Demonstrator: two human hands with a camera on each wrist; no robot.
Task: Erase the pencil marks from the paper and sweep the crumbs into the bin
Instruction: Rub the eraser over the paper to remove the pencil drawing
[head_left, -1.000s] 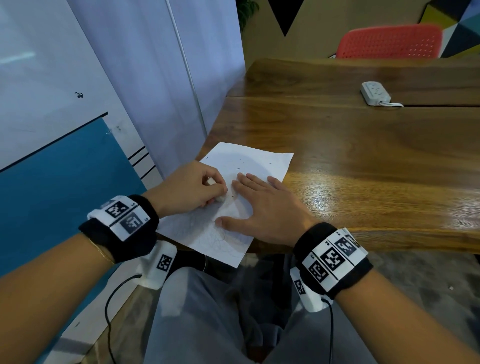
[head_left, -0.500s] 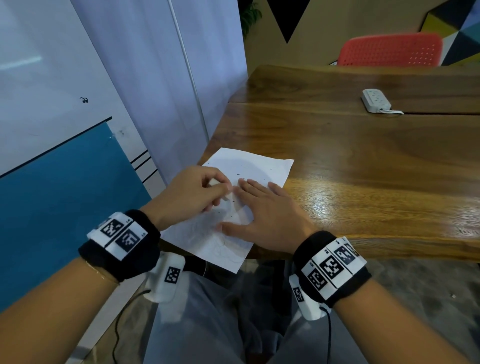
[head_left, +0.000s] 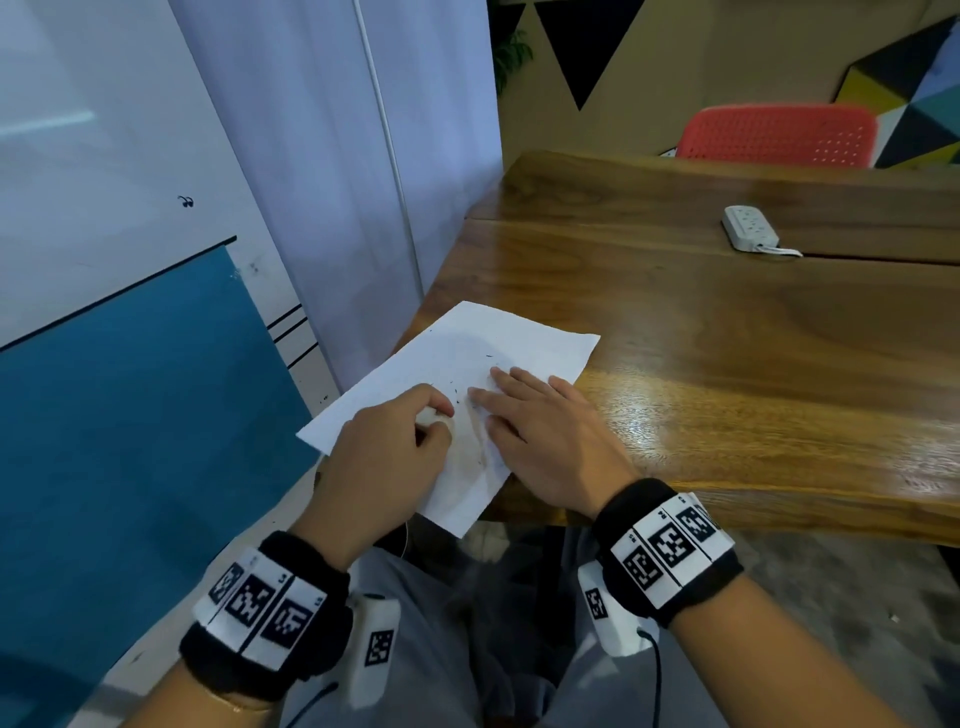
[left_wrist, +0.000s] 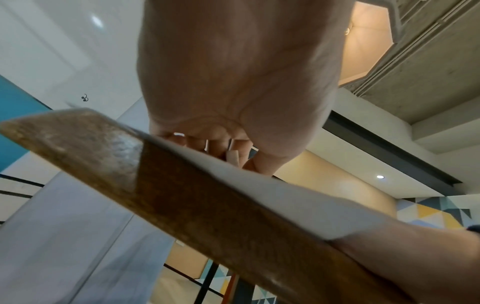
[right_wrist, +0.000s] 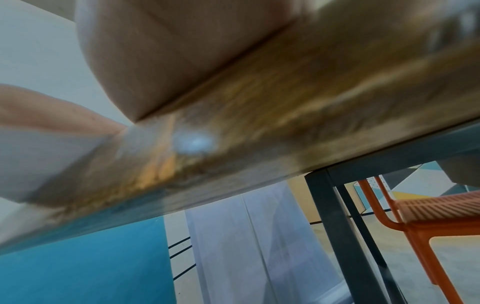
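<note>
A white sheet of paper (head_left: 467, 353) lies at the near left corner of the wooden table (head_left: 727, 364), its near corner hanging over the edge. Faint pencil lines and small dark crumbs (head_left: 457, 391) show on it. My left hand (head_left: 395, 447) pinches a small pale eraser (head_left: 431, 414) and holds it against the paper; the eraser (left_wrist: 233, 156) also shows between the fingers in the left wrist view. My right hand (head_left: 530, 431) lies flat on the paper with fingers straight, just right of the eraser. The right wrist view is blurred.
A white power strip (head_left: 750, 228) with its cord lies far back on the table. A red chair (head_left: 779, 136) stands behind the table. A wall and white curtain (head_left: 332, 182) run close along the left. No bin is in view.
My left hand with the eraser has shifted slightly across the paper between frames, rubbing. The right hand stays flat on the sheet. The head view has tilted.
</note>
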